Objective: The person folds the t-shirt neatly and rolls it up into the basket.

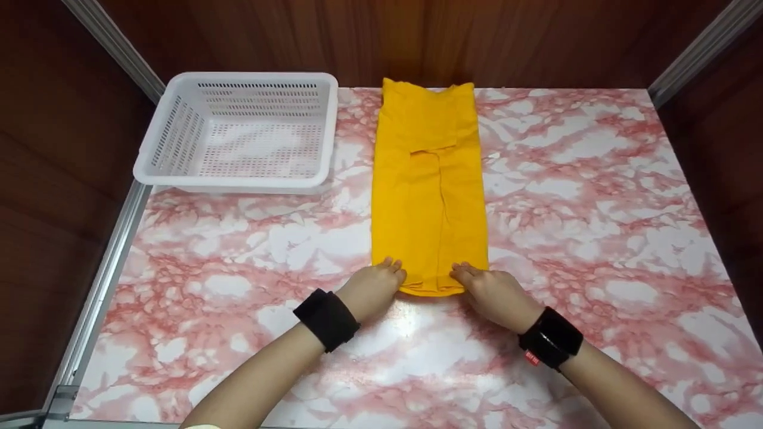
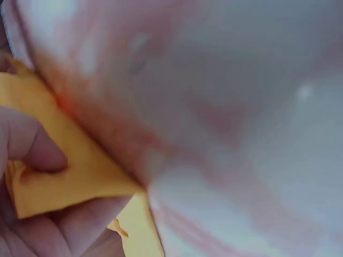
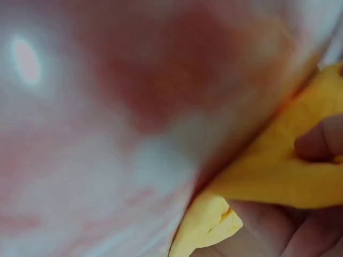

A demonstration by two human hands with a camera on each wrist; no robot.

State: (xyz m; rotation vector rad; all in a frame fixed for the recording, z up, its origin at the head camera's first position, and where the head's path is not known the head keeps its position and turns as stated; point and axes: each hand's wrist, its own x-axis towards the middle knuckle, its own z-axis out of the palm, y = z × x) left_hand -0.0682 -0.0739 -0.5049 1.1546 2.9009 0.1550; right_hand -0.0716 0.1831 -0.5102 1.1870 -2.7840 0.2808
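A yellow cloth garment (image 1: 426, 196), folded into a long narrow strip, lies lengthwise on the table from the back wall toward the front. My left hand (image 1: 372, 289) pinches its near left corner, thumb on top and fingers beneath, as the left wrist view shows on the cloth edge (image 2: 80, 176). At the near right corner my right hand (image 1: 498, 295) pinches the cloth (image 3: 278, 179) the same way. Between the hands the near edge bows slightly, with layered folds showing. A flap crosses the upper part of the strip, and a seam runs down from it.
A white perforated plastic basket (image 1: 235, 186) stands at the back left, left of the cloth, with nothing in it. The tabletop (image 1: 596, 250) has a red and white marbled pattern. Dark wood panels (image 1: 417, 42) with metal edge strips wall in the back and both sides.
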